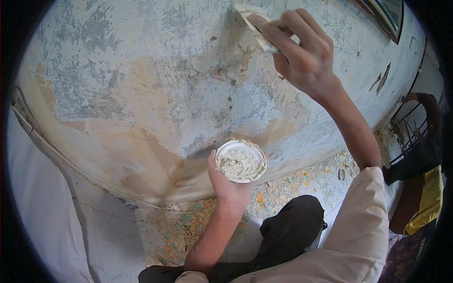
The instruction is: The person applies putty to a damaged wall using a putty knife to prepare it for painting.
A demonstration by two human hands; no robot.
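Note:
My left hand is closed round a shallow round white tub, its open top facing up. White filler paste is smeared inside the tub and crusted along its rim. Up and to the right, my right hand grips a flat, pale filling knife coated with paste. The knife's edge lies at the wall, though I cannot tell how firmly it touches. Patches of grey, white and tan mark the wall's scraped surface, with small holes and cracks near the knife.
Paint flakes litter the floor along the wall's foot. A white cloth hangs at the left beside a cable. To the right stand a dark metal-framed object and a yellow cloth. A frame hangs at the upper right.

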